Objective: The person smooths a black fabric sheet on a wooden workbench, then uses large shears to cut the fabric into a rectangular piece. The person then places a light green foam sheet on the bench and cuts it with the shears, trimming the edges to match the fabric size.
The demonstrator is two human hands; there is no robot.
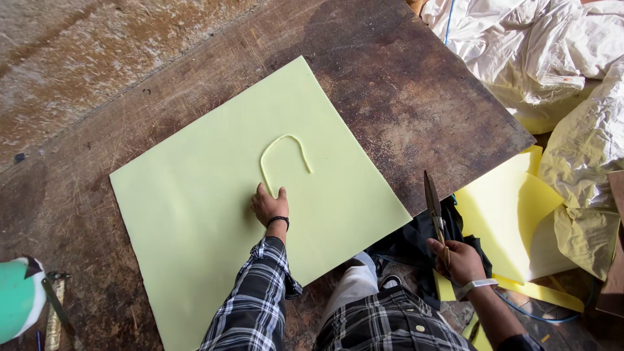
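A large pale yellow-green foam sheet (214, 201) lies flat on a worn brown wooden board (403, 84). A thin curved strip of the same foam (284, 148) rests on the sheet in an arch shape. My left hand (269, 205) presses down on the sheet at the lower left end of that strip, fingers curled. My right hand (460, 260) is off the board's right edge, closed around the handles of long scissors (434, 207) whose blades point up and away. A plaid sleeve covers my left arm.
Crumpled white plastic sacks (552, 58) pile at the upper right. More yellow foam pieces (513, 214) lie on the floor right of the board, with dark cloth (409, 244) beneath. A teal and white object (18, 296) sits at the lower left edge.
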